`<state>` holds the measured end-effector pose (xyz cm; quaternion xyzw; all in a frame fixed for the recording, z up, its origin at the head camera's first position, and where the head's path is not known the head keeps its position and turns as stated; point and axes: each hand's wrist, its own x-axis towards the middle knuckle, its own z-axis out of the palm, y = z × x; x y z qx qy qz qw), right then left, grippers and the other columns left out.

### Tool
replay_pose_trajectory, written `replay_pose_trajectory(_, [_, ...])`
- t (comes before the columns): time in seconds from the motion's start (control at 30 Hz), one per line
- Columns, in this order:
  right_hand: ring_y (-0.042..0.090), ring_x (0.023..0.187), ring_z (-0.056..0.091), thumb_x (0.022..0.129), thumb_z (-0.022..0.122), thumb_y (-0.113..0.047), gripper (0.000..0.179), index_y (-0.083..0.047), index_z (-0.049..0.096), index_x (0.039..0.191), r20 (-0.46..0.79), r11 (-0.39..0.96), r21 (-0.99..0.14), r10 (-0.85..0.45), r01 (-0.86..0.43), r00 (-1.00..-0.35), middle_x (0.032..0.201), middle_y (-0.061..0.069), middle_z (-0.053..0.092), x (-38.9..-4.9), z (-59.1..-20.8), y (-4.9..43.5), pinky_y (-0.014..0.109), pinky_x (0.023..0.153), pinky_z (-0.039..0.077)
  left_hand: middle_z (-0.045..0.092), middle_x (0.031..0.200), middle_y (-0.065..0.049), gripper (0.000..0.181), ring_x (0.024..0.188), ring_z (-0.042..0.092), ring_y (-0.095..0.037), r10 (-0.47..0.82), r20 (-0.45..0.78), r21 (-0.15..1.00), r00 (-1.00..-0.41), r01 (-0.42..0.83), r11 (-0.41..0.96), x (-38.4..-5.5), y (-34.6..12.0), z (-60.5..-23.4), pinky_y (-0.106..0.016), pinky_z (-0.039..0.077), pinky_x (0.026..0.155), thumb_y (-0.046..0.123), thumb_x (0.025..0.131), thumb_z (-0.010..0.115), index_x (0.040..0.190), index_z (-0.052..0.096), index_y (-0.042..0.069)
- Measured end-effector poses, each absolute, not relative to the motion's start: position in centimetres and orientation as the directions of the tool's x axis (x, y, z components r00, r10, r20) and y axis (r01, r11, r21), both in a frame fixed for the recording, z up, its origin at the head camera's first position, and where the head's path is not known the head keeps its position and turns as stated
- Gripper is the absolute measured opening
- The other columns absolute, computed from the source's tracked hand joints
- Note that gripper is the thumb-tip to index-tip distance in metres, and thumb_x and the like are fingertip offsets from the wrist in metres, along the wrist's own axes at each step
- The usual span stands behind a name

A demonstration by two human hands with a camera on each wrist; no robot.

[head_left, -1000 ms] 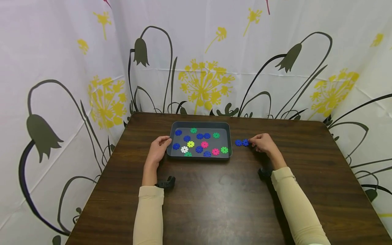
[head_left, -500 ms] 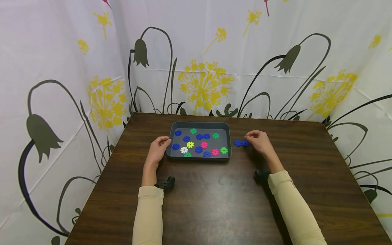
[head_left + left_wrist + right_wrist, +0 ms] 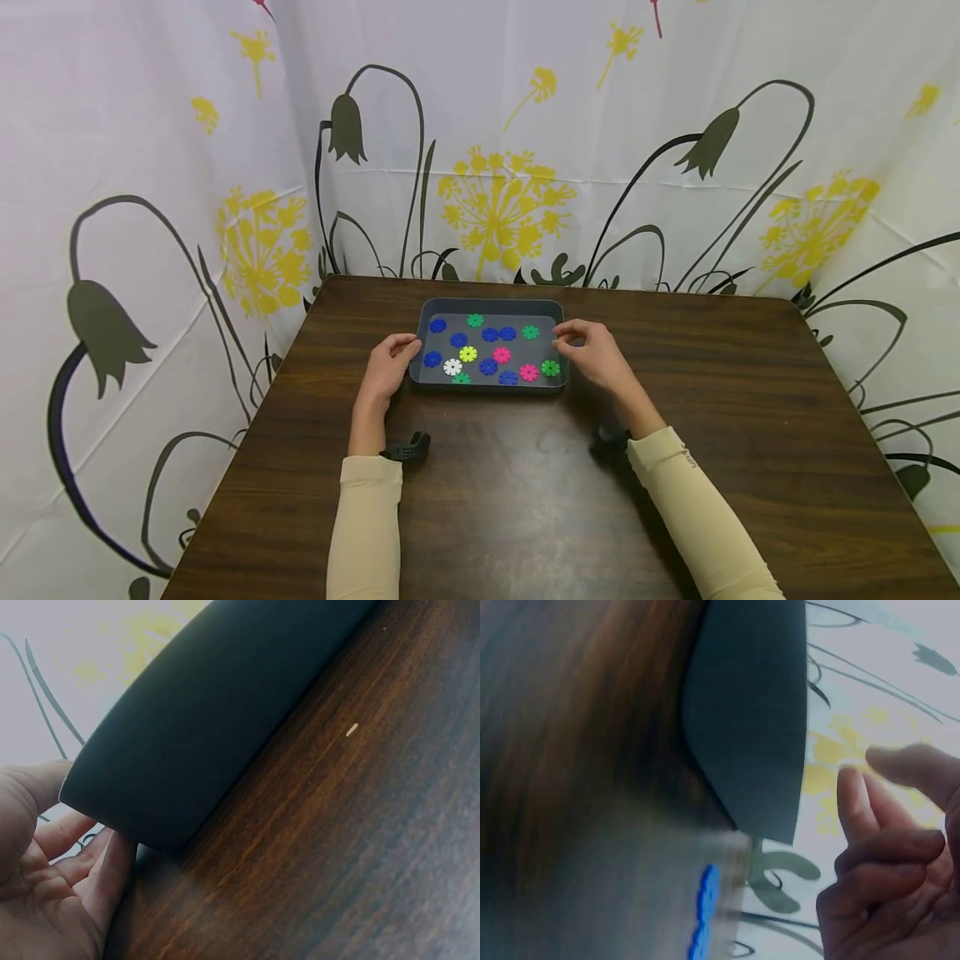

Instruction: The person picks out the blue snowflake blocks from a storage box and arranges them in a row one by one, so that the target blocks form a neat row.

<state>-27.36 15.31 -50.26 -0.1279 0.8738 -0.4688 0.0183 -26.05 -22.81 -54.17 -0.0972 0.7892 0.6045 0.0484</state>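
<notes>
Fingers of the left hand [image 3: 387,363], in the head view, pinch the left end of a shallow, dark grey rectangular tray [image 3: 517,306] that sits on the dark brown, wood-grained table [image 3: 510,492]. Inside lie flat, notched discs [image 3: 502,355] in blue, green, pink, yellow and white. The right hand [image 3: 596,354] is at the opposite rim, fingers bent over it; lowered carelessly, they could catch that rim or nudge the nearest green disc [image 3: 551,367].

In the left wrist view, thumb and fingers are clamped at the tray's corner. A tug from there would probably drag or tip the tray and set its loose discs sliding.

In the right wrist view, the right fingers stand slightly apart, clear of the tray wall, with nothing visible between them. Two blue notched discs [image 3: 708,892] lie on the table just beside the tray. The hand hides them from the head camera, so a low sweep could knock them away; being so flat, they may also slip from a poor pinch.
</notes>
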Motion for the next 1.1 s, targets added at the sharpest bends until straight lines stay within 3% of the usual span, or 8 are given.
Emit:
replay_pose_trajectory(0.33, [0.028, 0.113, 0.070, 0.103, 0.073, -0.016, 0.030, -0.008, 0.076, 0.132, 0.064, 0.545, -0.756, -0.490, -0.362, -0.870, 0.123, 0.009, 0.079, -28.5, -50.7, 12.9, 0.040, 0.086, 0.056, 0.055, 0.154, -0.020, 0.051, 0.144, 0.050, -0.034, -0.090, -0.198, 0.947, -0.976, -0.214, 0.238, -26.2, -23.0, -54.2, -0.054, 0.037, 0.124, 0.037, 0.111, 0.061, 0.151, 0.056, 0.006])
replay_pose_trajectory(0.53, [0.026, 0.128, 0.068, 0.102, 0.074, -0.015, 0.032, -0.016, 0.076, 0.134, -0.046, 0.612, -0.650, -0.623, -0.450, -0.781, 0.136, 0.004, 0.075, -29.4, -50.6, 11.8, 0.048, 0.099, 0.056, 0.055, 0.154, -0.019, 0.051, 0.143, 0.050, -0.034, -0.092, -0.207, 0.945, -0.974, -0.224, 0.238, -26.2, -22.9, -54.1, -0.053, 0.037, 0.123, 0.037, 0.111, 0.060, 0.151, 0.056, 0.006])
replay_pose_trajectory(0.73, [0.030, 0.140, 0.061, 0.101, 0.074, -0.009, 0.034, -0.015, 0.076, 0.134, -0.102, 0.607, -0.626, -0.687, -0.490, -0.720, 0.139, 0.005, 0.073, -30.1, -50.7, 10.9, 0.053, 0.115, 0.050, 0.056, 0.154, -0.019, 0.049, 0.143, 0.051, -0.034, -0.092, -0.199, 0.948, -0.976, -0.215, 0.234, -26.2, -22.9, -54.1, -0.052, 0.038, 0.123, 0.035, 0.112, 0.060, 0.150, 0.056, 0.006])
replay_pose_trajectory(1.1, [0.028, 0.126, 0.061, 0.098, 0.075, -0.006, 0.036, -0.011, 0.075, 0.134, -0.130, 0.580, -0.583, -0.758, -0.569, -0.640, 0.135, 0.010, 0.066, -30.7, -51.3, 10.1, 0.049, 0.111, 0.050, 0.056, 0.153, -0.019, 0.048, 0.143, 0.051, -0.034, -0.102, -0.201, 0.948, -0.974, -0.219, 0.230, -26.3, -23.0, -54.4, -0.053, 0.038, 0.124, 0.035, 0.111, 0.061, 0.150, 0.057, 0.007])
